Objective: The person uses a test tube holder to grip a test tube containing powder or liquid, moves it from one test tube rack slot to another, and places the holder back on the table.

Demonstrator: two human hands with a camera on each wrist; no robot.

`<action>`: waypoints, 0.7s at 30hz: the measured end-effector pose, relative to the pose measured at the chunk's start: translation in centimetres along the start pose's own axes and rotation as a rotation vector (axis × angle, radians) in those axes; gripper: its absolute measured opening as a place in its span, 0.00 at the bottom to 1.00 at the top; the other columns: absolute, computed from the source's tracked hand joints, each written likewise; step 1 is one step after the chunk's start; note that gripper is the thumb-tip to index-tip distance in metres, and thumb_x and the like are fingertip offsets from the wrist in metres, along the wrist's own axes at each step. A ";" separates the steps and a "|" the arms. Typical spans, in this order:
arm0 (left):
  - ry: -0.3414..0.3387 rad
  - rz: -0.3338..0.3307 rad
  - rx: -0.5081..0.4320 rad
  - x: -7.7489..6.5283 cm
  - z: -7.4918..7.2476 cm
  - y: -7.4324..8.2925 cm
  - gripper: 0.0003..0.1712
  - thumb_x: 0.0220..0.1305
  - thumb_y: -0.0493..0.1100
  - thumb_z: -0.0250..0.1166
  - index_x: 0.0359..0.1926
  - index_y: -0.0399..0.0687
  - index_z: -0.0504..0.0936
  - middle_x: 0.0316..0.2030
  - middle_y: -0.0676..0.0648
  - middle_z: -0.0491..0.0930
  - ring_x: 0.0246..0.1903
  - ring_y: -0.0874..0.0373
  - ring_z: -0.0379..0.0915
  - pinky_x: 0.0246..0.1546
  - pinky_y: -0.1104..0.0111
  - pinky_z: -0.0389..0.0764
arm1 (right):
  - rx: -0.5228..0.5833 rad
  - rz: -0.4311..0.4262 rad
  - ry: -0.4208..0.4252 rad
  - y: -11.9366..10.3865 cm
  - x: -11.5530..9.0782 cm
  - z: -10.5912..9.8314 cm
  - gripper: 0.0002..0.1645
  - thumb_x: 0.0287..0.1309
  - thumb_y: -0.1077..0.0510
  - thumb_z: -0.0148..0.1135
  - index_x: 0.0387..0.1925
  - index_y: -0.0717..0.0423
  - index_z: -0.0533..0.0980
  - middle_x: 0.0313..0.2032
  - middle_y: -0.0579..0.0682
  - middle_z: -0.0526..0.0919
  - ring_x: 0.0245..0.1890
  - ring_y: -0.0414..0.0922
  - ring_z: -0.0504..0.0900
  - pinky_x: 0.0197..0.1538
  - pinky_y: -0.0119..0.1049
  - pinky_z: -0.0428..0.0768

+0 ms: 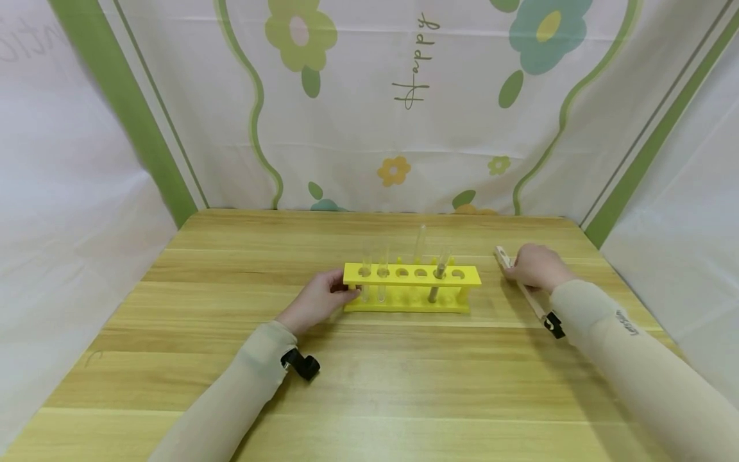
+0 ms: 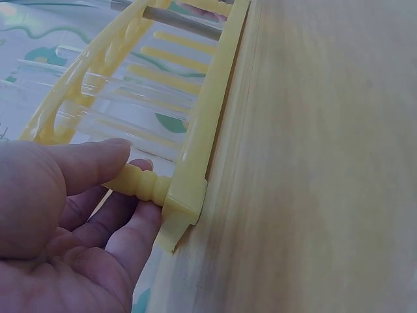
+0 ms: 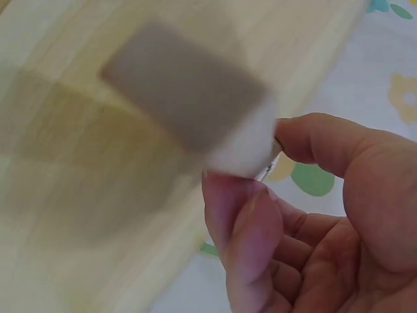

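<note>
A yellow test tube rack (image 1: 402, 282) stands on the wooden table. My left hand (image 1: 320, 298) grips its left end post (image 2: 146, 186) between thumb and fingers. Two clear test tubes (image 1: 382, 290) stand in the rack's left holes, and a test tube with dark grey contents (image 1: 433, 294) leans toward the right side. Another clear test tube (image 1: 420, 242) rises at the back of the rack. Off to the right, my right hand (image 1: 538, 266) pinches a long wooden test tube clamp (image 1: 530, 299); its near end (image 3: 189, 91) looks blurred in the right wrist view.
The wooden table (image 1: 369, 385) reaches back to a white cloth (image 1: 346, 128) printed with flowers. White sheeting (image 1: 693, 224) hangs along both sides. Black wrist cameras (image 1: 303, 364) are strapped over both sleeves.
</note>
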State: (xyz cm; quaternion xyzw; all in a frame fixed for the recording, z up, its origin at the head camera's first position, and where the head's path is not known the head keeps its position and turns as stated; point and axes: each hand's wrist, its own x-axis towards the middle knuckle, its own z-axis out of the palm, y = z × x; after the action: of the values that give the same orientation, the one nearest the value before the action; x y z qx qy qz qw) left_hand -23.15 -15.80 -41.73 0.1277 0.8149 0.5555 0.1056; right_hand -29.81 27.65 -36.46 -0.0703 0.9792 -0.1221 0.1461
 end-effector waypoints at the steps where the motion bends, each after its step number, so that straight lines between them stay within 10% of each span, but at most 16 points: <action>1: -0.002 0.001 -0.004 0.0 0.0 0.0 0.17 0.68 0.41 0.66 0.57 0.56 0.80 0.49 0.53 0.82 0.47 0.54 0.76 0.43 0.63 0.78 | 0.000 0.005 -0.003 -0.1 0.1 0.1 0.22 0.64 0.52 0.58 0.14 0.52 0.70 0.12 0.45 0.69 0.13 0.40 0.71 0.21 0.33 0.75; 21: -0.008 0.009 -0.005 0.0 0.0 -0.2 0.16 0.69 0.41 0.65 0.56 0.54 0.80 0.49 0.51 0.81 0.46 0.53 0.75 0.43 0.63 0.78 | -0.036 0.026 -0.006 -1.3 1.3 0.8 0.20 0.63 0.53 0.68 0.22 0.61 0.75 0.18 0.53 0.75 0.19 0.47 0.73 0.27 0.37 0.74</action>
State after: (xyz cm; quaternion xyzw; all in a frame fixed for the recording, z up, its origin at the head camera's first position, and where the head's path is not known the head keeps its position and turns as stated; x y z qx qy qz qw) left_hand -23.15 -15.90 -41.87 0.1331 0.8124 0.5576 0.1065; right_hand -30.68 26.02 -37.22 -0.0606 0.9816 -0.1025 0.1494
